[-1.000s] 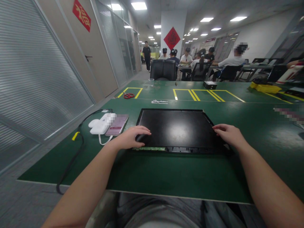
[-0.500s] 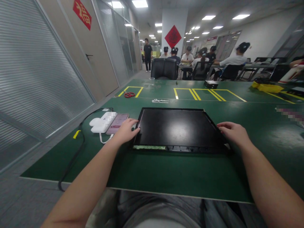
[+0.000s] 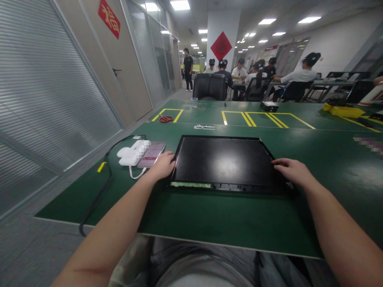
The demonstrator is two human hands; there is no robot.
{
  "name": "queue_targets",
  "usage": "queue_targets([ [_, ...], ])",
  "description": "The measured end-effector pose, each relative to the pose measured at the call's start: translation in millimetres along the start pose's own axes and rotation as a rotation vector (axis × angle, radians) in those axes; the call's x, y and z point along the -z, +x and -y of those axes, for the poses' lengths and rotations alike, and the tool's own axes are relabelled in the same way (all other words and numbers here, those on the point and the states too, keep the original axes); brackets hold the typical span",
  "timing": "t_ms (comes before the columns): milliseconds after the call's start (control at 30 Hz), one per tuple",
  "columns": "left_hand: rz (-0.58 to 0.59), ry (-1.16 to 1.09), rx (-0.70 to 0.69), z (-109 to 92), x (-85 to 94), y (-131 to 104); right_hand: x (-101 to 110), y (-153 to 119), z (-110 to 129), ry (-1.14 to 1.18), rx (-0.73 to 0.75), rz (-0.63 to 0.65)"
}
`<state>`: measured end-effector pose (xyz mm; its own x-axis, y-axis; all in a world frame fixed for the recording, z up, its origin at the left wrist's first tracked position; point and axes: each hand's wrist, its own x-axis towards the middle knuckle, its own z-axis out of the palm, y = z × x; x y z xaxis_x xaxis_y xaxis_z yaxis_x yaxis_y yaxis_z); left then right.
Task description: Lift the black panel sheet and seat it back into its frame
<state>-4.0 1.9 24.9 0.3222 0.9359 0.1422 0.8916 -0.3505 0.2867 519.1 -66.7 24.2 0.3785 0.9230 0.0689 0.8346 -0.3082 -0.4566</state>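
A black flat-screen display panel [image 3: 221, 159] lies face up on the green table in front of me. Along its near edge runs an exposed strip, with a green circuit board [image 3: 191, 185] on the left part. My left hand [image 3: 164, 165] is closed at the panel's left edge, fingers curled against the frame. On the opposite side, my right hand [image 3: 293, 171] grips the right edge, its fingertips at the rim and the thumb partly hidden. Just left of my left hand lie a phone [image 3: 152, 154] and a white power bank [image 3: 134, 153] with a short white cable.
A black cable [image 3: 97, 199] with a yellow tag runs down the table's left side. Beyond the panel lie small white pieces [image 3: 204, 127], red-handled scissors [image 3: 165, 119], yellow tape outlines and a black box [image 3: 269, 106]. Several people sit farther back; one person [image 3: 188, 69] stands.
The fingers of my left hand have drawn closer together at the left edge. My right hand has shifted slightly nearer the rim. The whole view has moved a little; the panel stays on the table.
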Motion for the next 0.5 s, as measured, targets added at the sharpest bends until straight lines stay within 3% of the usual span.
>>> queue_targets([
  [167,-0.026,-0.069,0.000,-1.1,-0.3,2.4,0.4,1.2,-1.1,-0.028,0.026,-0.008],
  [333,-0.069,-0.210,0.038,-7.9,10.3,-1.1,-0.5,2.7,-3.7,-0.017,0.053,-0.012],
  [500,-0.013,-0.455,0.171,-19.8,20.9,-7.5,-0.2,0.5,0.7,-0.023,0.032,-0.002],
])
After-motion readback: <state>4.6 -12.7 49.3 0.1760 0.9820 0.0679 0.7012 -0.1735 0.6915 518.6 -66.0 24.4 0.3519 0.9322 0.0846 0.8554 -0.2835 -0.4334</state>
